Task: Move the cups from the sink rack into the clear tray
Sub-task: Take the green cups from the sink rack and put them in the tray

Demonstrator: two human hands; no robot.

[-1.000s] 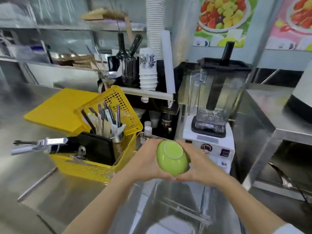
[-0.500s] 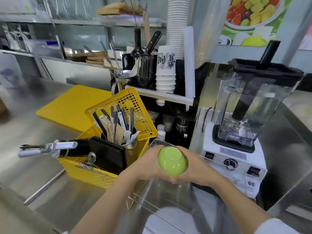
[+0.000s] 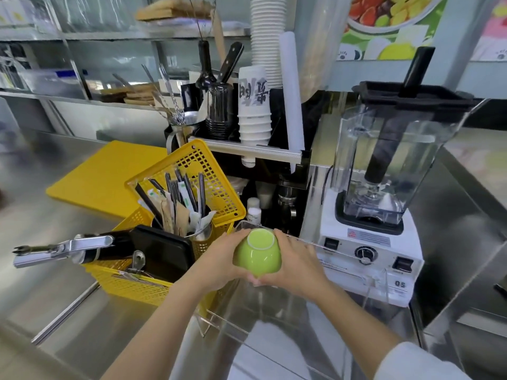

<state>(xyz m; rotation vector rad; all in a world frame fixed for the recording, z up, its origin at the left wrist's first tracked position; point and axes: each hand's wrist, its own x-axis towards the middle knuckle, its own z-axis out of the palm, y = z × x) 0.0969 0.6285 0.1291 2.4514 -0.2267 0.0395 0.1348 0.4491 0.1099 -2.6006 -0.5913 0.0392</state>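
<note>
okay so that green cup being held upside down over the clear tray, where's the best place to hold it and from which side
Hold the green cup by its rounded wall, from the left and right at once, as the left hand and right hand do now. It is inverted, foot ring up and mouth down, so the rim is hard to reach; the smooth, curved sides suit an opposed two-palm grip over the clear tray.

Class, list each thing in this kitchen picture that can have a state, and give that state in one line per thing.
Glossy green ceramic cup: upside down, held above the clear tray.
Left hand: gripping the cup's left side.
Right hand: gripping the cup's right side.
Clear acrylic tray: upright; contents unclear.
Blender with clear jug: lid on, black tamper inserted.
Yellow plastic mesh basket: lid raised, holding utensils.
</note>
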